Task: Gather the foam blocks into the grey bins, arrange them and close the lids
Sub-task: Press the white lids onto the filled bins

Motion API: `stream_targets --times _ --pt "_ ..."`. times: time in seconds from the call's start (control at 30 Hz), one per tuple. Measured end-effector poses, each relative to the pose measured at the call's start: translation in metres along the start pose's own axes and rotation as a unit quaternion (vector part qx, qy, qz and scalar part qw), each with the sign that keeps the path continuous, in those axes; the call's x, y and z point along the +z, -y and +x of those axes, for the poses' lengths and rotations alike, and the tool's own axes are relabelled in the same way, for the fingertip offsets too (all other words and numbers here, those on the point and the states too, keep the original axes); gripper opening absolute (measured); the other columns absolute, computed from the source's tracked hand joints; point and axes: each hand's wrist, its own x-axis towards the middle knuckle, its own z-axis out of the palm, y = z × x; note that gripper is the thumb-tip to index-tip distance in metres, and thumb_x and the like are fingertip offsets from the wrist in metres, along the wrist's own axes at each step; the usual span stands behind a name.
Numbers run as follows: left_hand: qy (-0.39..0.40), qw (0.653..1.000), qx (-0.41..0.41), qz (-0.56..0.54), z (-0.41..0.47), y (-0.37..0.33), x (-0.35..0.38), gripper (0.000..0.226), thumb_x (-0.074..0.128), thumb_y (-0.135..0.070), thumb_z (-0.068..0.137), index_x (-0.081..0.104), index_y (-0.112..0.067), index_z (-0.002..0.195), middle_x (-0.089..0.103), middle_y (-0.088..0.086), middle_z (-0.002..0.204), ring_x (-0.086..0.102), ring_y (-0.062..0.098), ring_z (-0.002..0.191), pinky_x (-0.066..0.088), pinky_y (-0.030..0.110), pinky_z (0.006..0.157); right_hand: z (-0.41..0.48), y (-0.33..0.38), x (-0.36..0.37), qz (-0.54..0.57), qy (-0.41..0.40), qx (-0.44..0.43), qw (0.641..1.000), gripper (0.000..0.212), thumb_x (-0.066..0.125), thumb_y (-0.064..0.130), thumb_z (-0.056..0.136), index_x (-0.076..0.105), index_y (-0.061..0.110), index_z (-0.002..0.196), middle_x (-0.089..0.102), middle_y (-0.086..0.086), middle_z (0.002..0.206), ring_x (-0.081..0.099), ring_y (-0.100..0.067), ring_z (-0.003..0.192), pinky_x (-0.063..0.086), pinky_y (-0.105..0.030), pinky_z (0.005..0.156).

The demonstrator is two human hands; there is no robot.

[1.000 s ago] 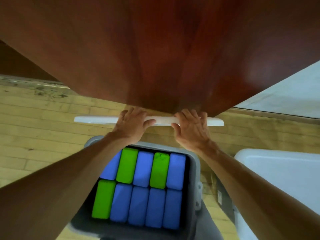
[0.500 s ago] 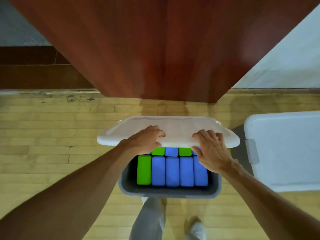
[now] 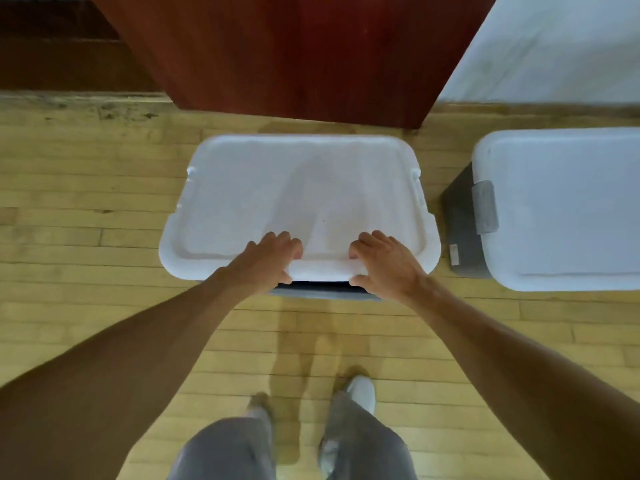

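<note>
Step in hand: closing the lid (image 3: 301, 188) on the grey bin (image 3: 325, 294), which stands on the wood floor (image 3: 86, 237) just ahead of the person's feet. The foam blocks are hidden beneath it. The left hand (image 3: 268, 261) and right hand (image 3: 384, 263) each pinch the lid's near edge, fingers curled over the top and thumbs tucked under. A dark gap along the near rim suggests the lid is not yet seated. Next move, as judged: slip the thumbs clear and press that edge down until it seats; the second bin (image 3: 460, 230), to the right, is already lidded.
</note>
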Motion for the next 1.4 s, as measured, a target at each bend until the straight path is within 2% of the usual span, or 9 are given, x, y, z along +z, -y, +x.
stream_targets --times 0.17,0.43,0.7,0.87,0.97,1.07,1.17,1.27,1.4 --pt "-0.018 0.999 0.034 -0.017 0.015 0.019 0.052 0.038 0.073 -0.024 0.082 0.055 -0.021 0.115 0.045 -0.010 0.103 0.046 0.014 0.098 0.037 0.026 0.078 0.002 -0.007 0.062 0.007 0.005 -0.017 1.000 0.030 0.068 0.032 0.081 0.057 0.017 0.105 0.056 0.005 0.103 0.053 -0.015 0.096 0.036 -0.024 0.069" --pt "-0.108 0.990 0.080 -0.032 0.043 0.057 0.133 0.029 0.074 -0.032 0.079 0.061 -0.024 0.103 0.051 -0.009 0.095 0.050 0.012 0.089 0.038 0.024 0.072 0.044 0.003 0.122 -0.031 0.007 0.024 0.999 0.028 0.049 0.039 0.095 0.065 0.016 0.099 0.059 -0.001 0.106 0.055 -0.019 0.107 0.045 -0.032 0.083" --pt "-0.213 0.961 0.099 -0.148 0.053 0.083 0.155 0.031 0.087 -0.032 0.062 0.073 -0.020 0.087 0.063 -0.004 0.086 0.058 0.013 0.080 0.048 0.028 0.074 0.093 0.035 0.132 -0.059 -0.089 0.050 0.993 0.013 0.070 0.018 0.078 0.062 0.019 0.088 0.050 0.001 0.113 0.051 -0.020 0.106 0.047 -0.031 0.084" --pt "-0.257 0.941 0.125 -0.183 0.044 0.087 0.162 0.012 0.070 -0.025 0.086 0.074 -0.018 0.096 0.065 -0.005 0.091 0.061 0.010 0.084 0.050 0.030 0.084 0.086 0.045 0.137 -0.028 -0.093 0.099 0.990 0.016 0.064 0.010 0.080 0.056 0.019 0.090 0.052 0.000 0.114 0.055 -0.021 0.102 0.040 -0.028 0.075" --pt "-0.314 0.930 0.063 -0.178 0.026 0.111 0.153 0.018 0.057 -0.013 0.092 0.071 -0.017 0.104 0.064 -0.002 0.100 0.060 0.014 0.096 0.047 0.029 0.090 0.082 0.060 0.143 -0.047 -0.097 0.101 0.989 0.024 0.054 0.014 0.089 0.055 0.013 0.113 0.050 -0.002 0.125 0.047 -0.022 0.117 0.041 -0.033 0.094" --pt "-0.404 0.889 -0.081 -0.200 0.014 0.160 0.144 0.023 0.053 -0.009 0.092 0.068 -0.018 0.107 0.057 0.004 0.112 0.054 0.021 0.108 0.043 0.034 0.096 0.100 0.087 0.146 -0.030 -0.129 0.046 0.990 0.040 0.050 0.020 0.094 0.049 0.015 0.133 0.040 0.000 0.145 0.034 -0.021 0.135 0.032 -0.032 0.106" --pt "-0.367 0.856 -0.224 -0.286 0.008 0.197 0.144 0.034 0.055 -0.019 0.093 0.052 -0.017 0.127 0.041 0.012 0.133 0.046 0.032 0.119 0.042 0.039 0.097 0.131 0.117 0.150 0.014 -0.143 0.018 0.989 0.052 0.046 0.033 0.098 0.034 0.022 0.147 0.018 0.004 0.160 0.011 -0.017 0.148 0.021 -0.033 0.117" --pt "-0.341 0.802 -0.235 -0.430 0.008 0.208 0.153 0.052 0.060 -0.027 0.092 0.039 -0.008 0.135 0.051 0.015 0.131 0.054 0.033 0.112 0.046 0.036 0.084 0.153 0.137 0.161 0.016 -0.117 0.054 0.992 0.055 0.038 0.045 0.099 0.026 0.028 0.150 0.017 0.004 0.160 0.012 -0.020 0.148 0.015 -0.036 0.119" --pt "-0.393 0.770 -0.233 -0.447 0.012 0.208 0.159 0.047 0.062 -0.031 0.091 0.048 -0.006 0.127 0.059 0.010 0.119 0.057 0.028 0.102 0.045 0.032 0.078 0.160 0.137 0.171 0.006 -0.118 0.083 0.990 0.058 0.037 0.050 0.098 0.024 0.031 0.151 0.016 0.006 0.160 0.010 -0.016 0.148 0.010 -0.035 0.121"
